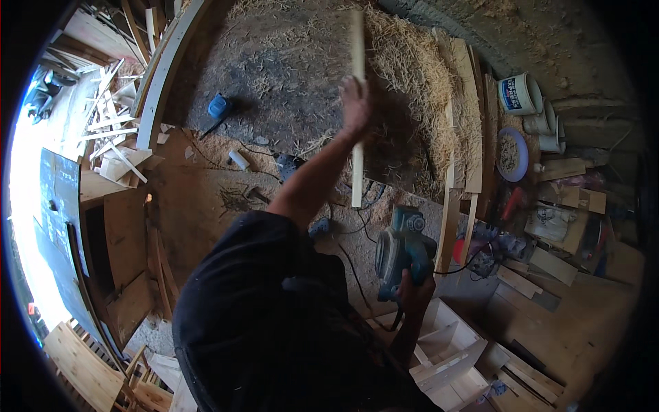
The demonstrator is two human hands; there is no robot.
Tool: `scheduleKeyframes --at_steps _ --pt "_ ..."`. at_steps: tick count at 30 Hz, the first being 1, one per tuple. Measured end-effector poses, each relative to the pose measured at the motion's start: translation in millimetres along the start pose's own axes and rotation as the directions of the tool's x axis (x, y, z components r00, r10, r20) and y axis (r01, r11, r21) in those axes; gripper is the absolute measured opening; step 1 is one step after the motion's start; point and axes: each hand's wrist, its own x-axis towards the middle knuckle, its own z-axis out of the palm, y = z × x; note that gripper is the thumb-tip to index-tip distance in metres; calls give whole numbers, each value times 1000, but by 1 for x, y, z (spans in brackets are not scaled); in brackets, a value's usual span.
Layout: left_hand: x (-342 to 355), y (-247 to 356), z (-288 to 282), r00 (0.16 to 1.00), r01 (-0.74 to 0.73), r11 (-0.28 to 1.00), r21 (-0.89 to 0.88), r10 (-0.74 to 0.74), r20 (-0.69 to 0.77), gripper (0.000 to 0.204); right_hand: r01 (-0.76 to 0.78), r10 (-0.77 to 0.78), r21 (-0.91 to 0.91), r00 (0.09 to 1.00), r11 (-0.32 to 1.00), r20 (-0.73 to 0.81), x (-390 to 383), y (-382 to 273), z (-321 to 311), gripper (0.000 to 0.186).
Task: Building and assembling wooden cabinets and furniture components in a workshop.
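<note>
Left hand (357,103) wrapped around a long pale wooden slat (357,110), gripping about midway, arm stretched out so the slat hangs roughly vertical over the floor with its lower end near the tangle of black cords (357,233). Held well clear of the body, probably to sight down the length or check a face. Right hand (412,292) closed on the rear handle of a teal electric planer (401,250), tool pulled in close to the chest and tipped up, sole turned away from the wood, not touching the slat.

Slat looks like raw softwood, square-edged, light and smooth-ish. Planer body is moulded plastic, chunky and rounded, with a cord trailing off the back.

Floor under everything is a thick mat of curly straw-coloured shavings (412,82), plus darker sawdust. More slats leaning in a row (467,117) to the right, past them a white bucket (519,93) and a blue-rimmed bowl (513,154). Unfinished pale wooden crate (446,343) just below the planer hand. Offcuts piled up at far left (113,130).
</note>
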Motion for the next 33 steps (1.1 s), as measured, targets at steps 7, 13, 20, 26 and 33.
scheduleKeyframes --at_steps 7,13,20,26,33 --pt "-11 -69 -68 958 84 995 54 -66 -279 85 -134 130 127 991 983 38 -13 -9 26 23" --pt "-2 -106 -99 971 91 928 360 -2 -241 58 137 -140 29 971 990 192 0 -11 77 24" --pt "85 -207 -165 937 -349 808 475 285 203 48 332 -296 -48 890 942 346 10 1 105 32" --pt "81 -239 -151 905 -424 806 414 391 167 52 398 -343 -71 858 915 383 29 -21 119 32" --pt "83 -233 -155 891 -450 775 444 424 164 50 504 -442 -91 820 859 363 77 -67 155 33"
